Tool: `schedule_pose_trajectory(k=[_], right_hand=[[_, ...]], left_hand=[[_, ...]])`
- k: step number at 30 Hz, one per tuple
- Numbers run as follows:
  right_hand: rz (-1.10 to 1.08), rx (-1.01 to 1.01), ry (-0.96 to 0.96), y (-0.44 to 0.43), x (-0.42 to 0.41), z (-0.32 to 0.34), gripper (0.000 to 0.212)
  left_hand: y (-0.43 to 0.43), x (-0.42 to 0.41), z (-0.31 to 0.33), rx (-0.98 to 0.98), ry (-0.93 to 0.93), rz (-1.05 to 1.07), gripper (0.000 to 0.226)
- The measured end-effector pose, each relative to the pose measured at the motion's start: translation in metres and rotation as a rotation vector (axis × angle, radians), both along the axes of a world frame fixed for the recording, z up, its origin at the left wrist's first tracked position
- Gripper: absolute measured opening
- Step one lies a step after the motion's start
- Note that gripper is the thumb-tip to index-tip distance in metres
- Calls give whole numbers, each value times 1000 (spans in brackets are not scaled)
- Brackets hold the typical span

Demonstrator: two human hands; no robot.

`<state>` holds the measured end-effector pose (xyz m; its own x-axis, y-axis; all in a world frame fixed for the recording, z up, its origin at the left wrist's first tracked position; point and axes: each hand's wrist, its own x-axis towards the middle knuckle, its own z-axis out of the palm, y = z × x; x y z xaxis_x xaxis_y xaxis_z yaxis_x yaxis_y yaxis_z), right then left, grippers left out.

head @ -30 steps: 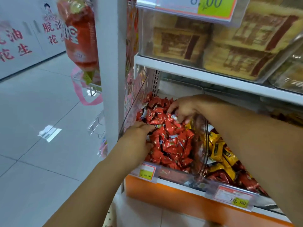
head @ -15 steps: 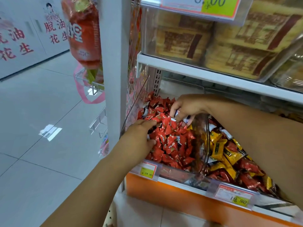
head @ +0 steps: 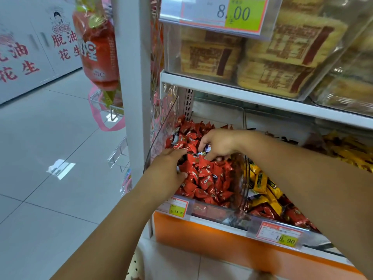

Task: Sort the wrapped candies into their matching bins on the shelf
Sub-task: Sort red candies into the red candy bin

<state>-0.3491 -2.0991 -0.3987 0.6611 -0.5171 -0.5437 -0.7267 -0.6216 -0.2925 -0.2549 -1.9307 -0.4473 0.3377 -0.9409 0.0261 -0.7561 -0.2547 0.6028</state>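
Right hand (head: 219, 143) neared left hand (head: 168, 170); two hands, one bin (head: 212, 209).

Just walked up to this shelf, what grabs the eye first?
A heap of red wrapped candies fills the left bin on the lower shelf, with the left hand and right hand both in it. Yellow candies lie just to their right; a big 8.00 price tag hangs above.
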Motion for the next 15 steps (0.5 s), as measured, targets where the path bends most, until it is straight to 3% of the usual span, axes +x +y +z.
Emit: schedule_pose_trajectory(k=[5, 10, 15], right_hand=[[-36, -109, -204, -4, -13, 14, 21], [-119, -137, -363, -5, -38, 33, 25], [-269, -316, -383, -20, -81, 43, 18]], left_hand=[[-3, 1, -4, 27, 9, -24, 63], [-7, -2, -3, 27, 1, -14, 62], [-9, -9, -1, 5, -19, -23, 61]])
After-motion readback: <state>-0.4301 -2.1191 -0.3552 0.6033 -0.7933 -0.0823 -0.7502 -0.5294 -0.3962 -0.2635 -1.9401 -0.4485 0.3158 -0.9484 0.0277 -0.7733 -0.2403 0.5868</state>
